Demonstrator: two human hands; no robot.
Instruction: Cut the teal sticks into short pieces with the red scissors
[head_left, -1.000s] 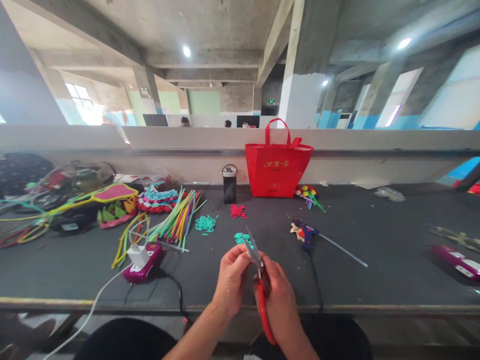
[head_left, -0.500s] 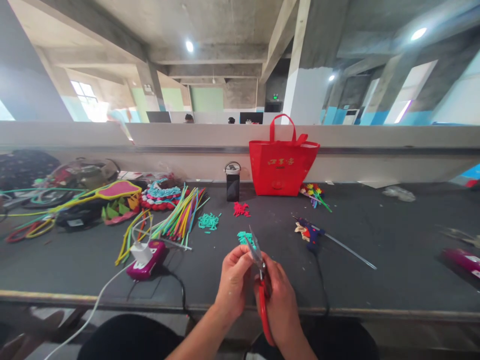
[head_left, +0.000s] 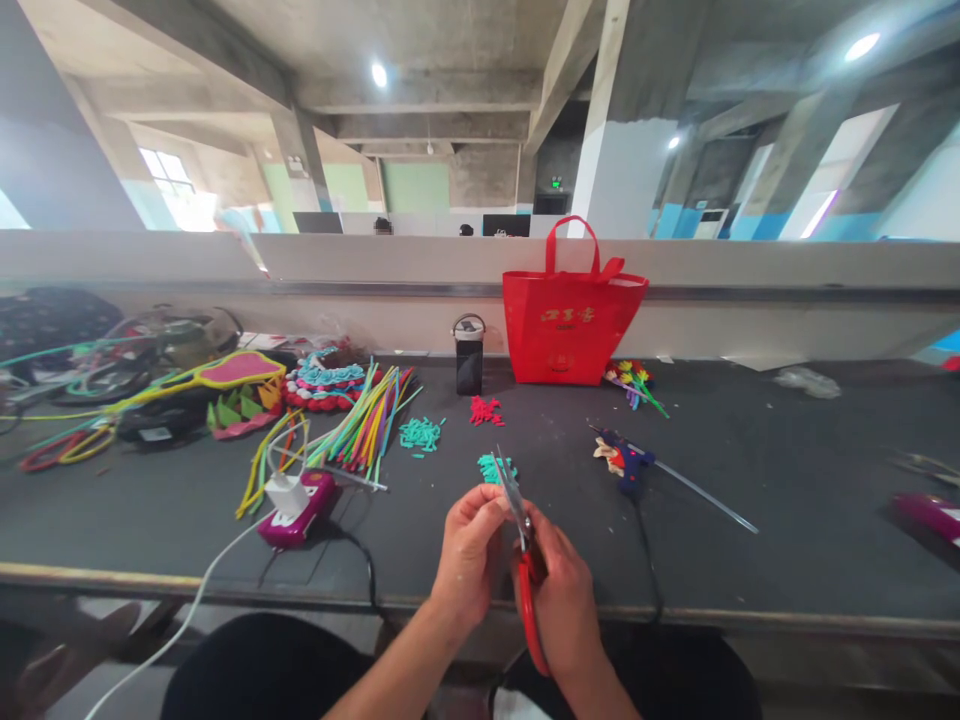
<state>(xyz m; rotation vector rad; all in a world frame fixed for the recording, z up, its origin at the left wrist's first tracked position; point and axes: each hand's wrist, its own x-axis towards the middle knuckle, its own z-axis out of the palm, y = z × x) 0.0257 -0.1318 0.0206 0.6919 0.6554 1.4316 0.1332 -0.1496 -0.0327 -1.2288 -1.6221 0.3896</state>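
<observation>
Red-handled scissors (head_left: 529, 600) are in my right hand (head_left: 564, 590), their blades pointing up and away from me, nearly together. Beside the blades, my left hand (head_left: 469, 545) is closed in a pinch; what its fingertips hold, if anything, is too small to make out. Just beyond my fingertips lies a small pile of teal cut pieces (head_left: 491, 468). A second teal pile (head_left: 422, 435) lies farther left, and a heap of red pieces (head_left: 486, 410) is behind them.
A bundle of coloured pipe cleaners (head_left: 375, 415) and a purple power strip (head_left: 307, 510) with a white plug are to the left. Toward the back stand a dark bottle (head_left: 469, 365) and a red bag (head_left: 574, 330). A glue gun (head_left: 634, 468) with a clear stick lies right.
The scissor blades have gone from spread apart to nearly together. The view has shifted slightly; both hands stay in about the same place.
</observation>
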